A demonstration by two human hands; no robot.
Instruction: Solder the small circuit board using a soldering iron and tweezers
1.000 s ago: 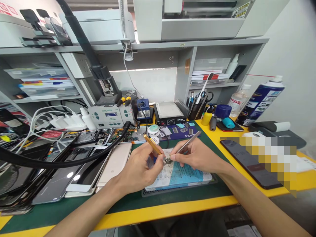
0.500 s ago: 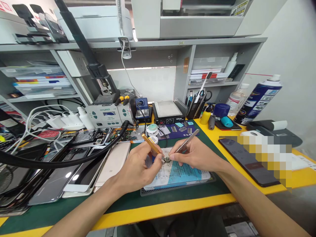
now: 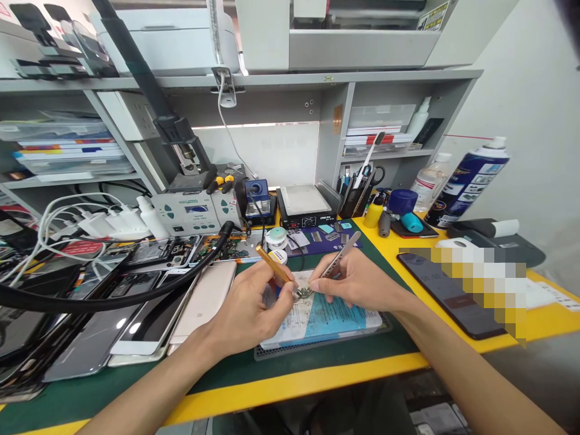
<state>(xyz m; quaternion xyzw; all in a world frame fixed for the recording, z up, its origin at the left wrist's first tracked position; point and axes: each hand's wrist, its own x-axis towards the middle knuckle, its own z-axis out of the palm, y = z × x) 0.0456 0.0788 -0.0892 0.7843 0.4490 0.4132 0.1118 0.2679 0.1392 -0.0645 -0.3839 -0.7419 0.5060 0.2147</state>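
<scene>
We hold a gold-handled tool [image 3: 272, 266] in our left hand [image 3: 247, 311] and steel tweezers [image 3: 338, 260] in our right hand [image 3: 357, 284], each grip closed around its tool. Both tips meet on a small part [image 3: 302, 294] on the white-and-blue pad [image 3: 330, 320], just right of the stacked phones [image 3: 149, 314].

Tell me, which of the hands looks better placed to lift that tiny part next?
Probably the right hand: its tweezers already point at the small part, while the left hand holds a brass-handled tool there.
</scene>
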